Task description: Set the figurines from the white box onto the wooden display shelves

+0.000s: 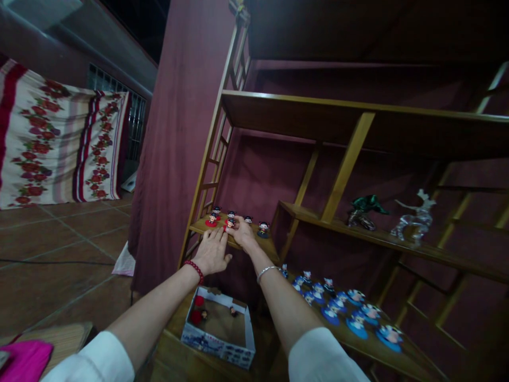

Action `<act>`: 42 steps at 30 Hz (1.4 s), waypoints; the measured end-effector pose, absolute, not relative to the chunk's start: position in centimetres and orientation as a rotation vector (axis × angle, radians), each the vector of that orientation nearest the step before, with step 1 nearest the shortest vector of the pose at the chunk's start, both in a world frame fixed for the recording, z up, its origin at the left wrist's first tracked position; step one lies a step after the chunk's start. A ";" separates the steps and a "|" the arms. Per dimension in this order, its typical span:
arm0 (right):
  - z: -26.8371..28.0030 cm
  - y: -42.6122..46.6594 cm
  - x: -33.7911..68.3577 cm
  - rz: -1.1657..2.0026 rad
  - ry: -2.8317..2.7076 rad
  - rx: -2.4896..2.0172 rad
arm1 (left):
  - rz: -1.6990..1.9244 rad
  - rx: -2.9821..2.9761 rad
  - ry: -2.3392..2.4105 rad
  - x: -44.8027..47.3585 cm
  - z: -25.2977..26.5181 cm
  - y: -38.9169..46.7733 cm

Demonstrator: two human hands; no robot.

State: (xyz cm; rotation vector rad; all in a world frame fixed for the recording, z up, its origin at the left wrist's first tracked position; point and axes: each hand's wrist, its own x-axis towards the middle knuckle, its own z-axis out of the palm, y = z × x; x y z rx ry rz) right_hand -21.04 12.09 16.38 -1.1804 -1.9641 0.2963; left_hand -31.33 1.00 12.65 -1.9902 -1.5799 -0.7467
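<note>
My right hand (pixel 243 234) is closed on a small doll figurine (pixel 229 224) with a red base, at the front of a small wooden shelf (pixel 267 247). Beside it, my left hand (pixel 213 250) lies open with fingers stretched to the shelf's front edge, its fingertips close to that red base. A figurine on a red base (pixel 212 219) stands to the left, with another figurine (pixel 217 210) behind it. To the right of my right hand are a dark-haired figurine (pixel 248 220) and one on a dark base (pixel 263 228).
Below my hands sits an open cardboard box (pixel 218 347) with a few red-based figurines inside. Several blue-based figurines (pixel 340 300) stand on a lower shelf at right. A clear deer ornament (pixel 415 217) and a green ornament (pixel 366 209) occupy a higher shelf. A curtain (pixel 170 159) hangs left.
</note>
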 end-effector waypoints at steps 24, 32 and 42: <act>15.1 14.5 -21.3 0.401 -1.940 -1.149 | -0.714 -2.083 -1.634 -31.9 13.2 2.1; 15.0 14.6 -21.4 0.408 -1.932 -1.145 | -0.666 -2.132 -1.681 -31.8 13.8 2.0; 15.0 14.7 -21.3 0.397 -1.939 -1.158 | -0.654 -2.137 -1.723 -31.6 14.1 2.2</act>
